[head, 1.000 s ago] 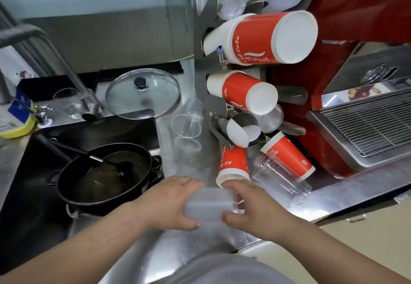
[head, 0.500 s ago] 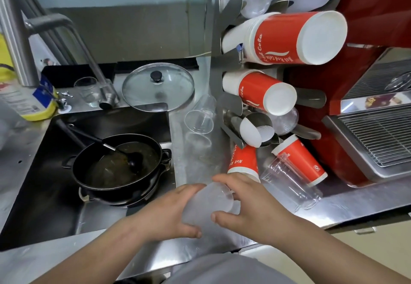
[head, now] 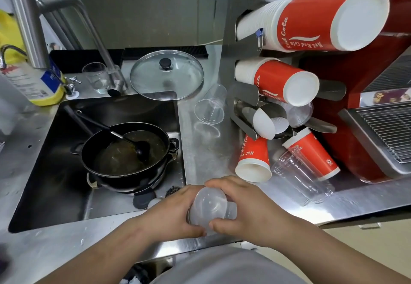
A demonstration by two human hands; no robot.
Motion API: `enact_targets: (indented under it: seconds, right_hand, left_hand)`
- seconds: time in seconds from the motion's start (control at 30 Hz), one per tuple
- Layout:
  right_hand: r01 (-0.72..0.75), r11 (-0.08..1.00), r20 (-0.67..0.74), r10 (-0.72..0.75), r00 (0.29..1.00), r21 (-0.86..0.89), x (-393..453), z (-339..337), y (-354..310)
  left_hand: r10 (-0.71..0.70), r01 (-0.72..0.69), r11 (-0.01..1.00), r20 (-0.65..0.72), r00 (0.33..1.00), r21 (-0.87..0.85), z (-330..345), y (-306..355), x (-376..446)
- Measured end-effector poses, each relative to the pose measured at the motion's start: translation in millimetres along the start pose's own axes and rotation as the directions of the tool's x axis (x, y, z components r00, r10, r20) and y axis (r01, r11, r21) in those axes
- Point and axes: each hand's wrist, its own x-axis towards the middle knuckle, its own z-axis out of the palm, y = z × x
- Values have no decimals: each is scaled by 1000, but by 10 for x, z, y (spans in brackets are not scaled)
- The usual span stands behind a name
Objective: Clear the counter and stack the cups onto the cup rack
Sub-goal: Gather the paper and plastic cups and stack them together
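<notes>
My left hand (head: pixel 175 211) and my right hand (head: pixel 246 208) both grip a stack of frosted plastic cups (head: pixel 209 205) just above the counter's front edge (head: pixel 200 242). The steel cup rack (head: pixel 229 45) stands at the right, with stacks of red paper cups (head: pixel 311 21) and clear lids on its arms. On the counter lie a red paper cup (head: pixel 253 159), another red cup (head: pixel 313 152), a stack of clear cups (head: pixel 298 179) and a single clear cup (head: pixel 210 108).
A sink (head: pixel 66 172) at the left holds a black pot (head: pixel 126 157) with a ladle. A glass lid (head: pixel 166 74), a small glass (head: pixel 95 77) and the tap (head: pixel 66 16) sit behind it. A red machine with a metal grille (head: pixel 387 128) is at the right.
Both hands have turned and raised the frosted cup stack slightly, so its end now faces up toward me. My view has shifted left and closer.
</notes>
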Motion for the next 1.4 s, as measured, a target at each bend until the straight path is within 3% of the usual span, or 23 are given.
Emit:
enact_targets:
  seconds: [0.17,0.53,0.7,0.8,0.9,1.07,1.23,1.4]
  right_hand:
    - [-22,1000,5,22,1000,19,-4,6,14]
    - [-35,999,102,32,994,26,-84,-113,48]
    - [-115,986,-133,131,982,121,-104,-269,205]
    - [-237,954,-338,289,896,186,-93,-452,323]
    - [-394,908,-394,416,820,140,-85,-537,501]
    - [-458,889,-412,423,807,15,-9,-440,742]
    - [-473,877,-392,464,794,80,79,-339,825]
    - [-483,864,-341,500,796,142,68,-300,840]
  left_hand:
    - [2,-3,1000,29,1000,26,-28,-4,-2]
    - [23,-67,966,176,984,251,-342,-78,165]
    - [6,-48,960,152,988,276,-606,85,392]
    - [-20,3,979,77,997,204,-662,238,627]
    - [-98,93,989,45,994,114,-612,446,888]
    - [-254,281,909,127,959,-306,-460,817,1205]
    - [-290,341,892,203,935,-296,-332,808,1369]
    - [-371,445,799,251,894,-405,-262,676,1411]
